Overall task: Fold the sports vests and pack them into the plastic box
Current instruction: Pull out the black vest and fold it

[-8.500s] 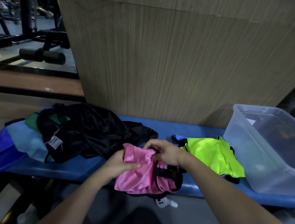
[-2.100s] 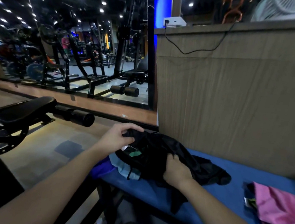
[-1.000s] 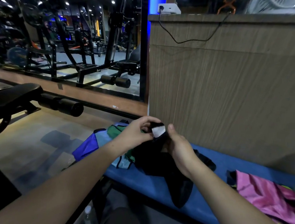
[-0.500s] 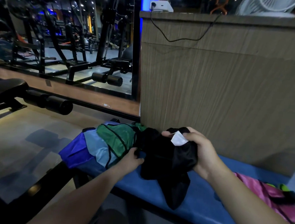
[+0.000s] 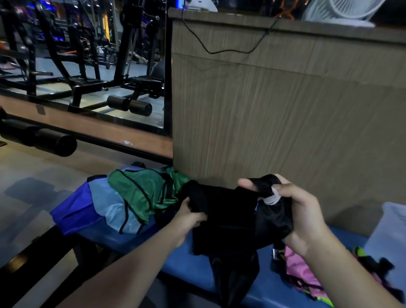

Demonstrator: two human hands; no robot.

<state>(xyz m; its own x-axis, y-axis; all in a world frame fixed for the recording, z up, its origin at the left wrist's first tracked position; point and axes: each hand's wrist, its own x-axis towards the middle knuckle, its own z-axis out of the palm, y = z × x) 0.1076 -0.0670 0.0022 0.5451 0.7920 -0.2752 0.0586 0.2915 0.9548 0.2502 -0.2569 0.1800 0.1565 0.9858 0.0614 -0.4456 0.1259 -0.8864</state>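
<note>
I hold a black sports vest [image 5: 227, 227] up over the blue padded bench [image 5: 188, 258]. My right hand [image 5: 297, 216] grips its bunched top edge, where a white label shows. My left hand [image 5: 189, 216] pinches the vest's left edge. The lower part of the vest hangs over the bench's front edge. A pile of unfolded vests lies at the bench's left end: green [image 5: 145, 188], light blue [image 5: 111, 207] and dark blue [image 5: 73, 216]. A folded pink vest [image 5: 297, 265] lies on a neon yellow one at the right. The clear plastic box [image 5: 395, 244] stands at the far right, partly cut off.
A tall wood-grain counter [image 5: 298, 113] rises right behind the bench, with a cable and a white fan [image 5: 342, 8] on top. Black gym machines and a padded roller [image 5: 48, 140] stand to the left, on the floor and beyond a mirror.
My hands have drawn apart, spreading the black vest wider between them. The view has swung right, bringing the plastic box into sight.
</note>
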